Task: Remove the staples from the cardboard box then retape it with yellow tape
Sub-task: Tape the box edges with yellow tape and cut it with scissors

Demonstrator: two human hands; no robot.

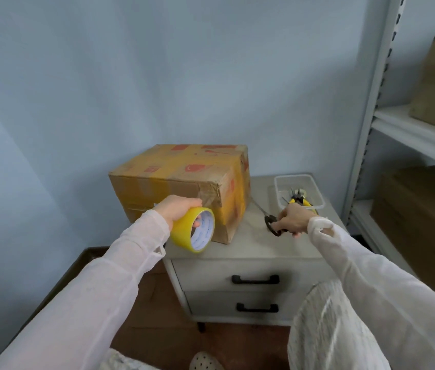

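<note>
A closed cardboard box (179, 182) with yellow tape strips and red marks stands on a low grey drawer cabinet (248, 244). My left hand (177, 209) grips a roll of yellow tape (193, 231) in front of the box's near face, fingers through the core. To the right, my right hand (293, 220) holds the black handles of a pair of scissors (269, 218) that lie on the cabinet top, blades pointing toward the box.
A clear plastic tray (280, 182) at the cabinet's back right holds yellow-handled pliers (300, 200) and small metal bits. White shelving (411, 134) with cardboard boxes stands at the right. A wall is right behind the box. Brown floor lies below.
</note>
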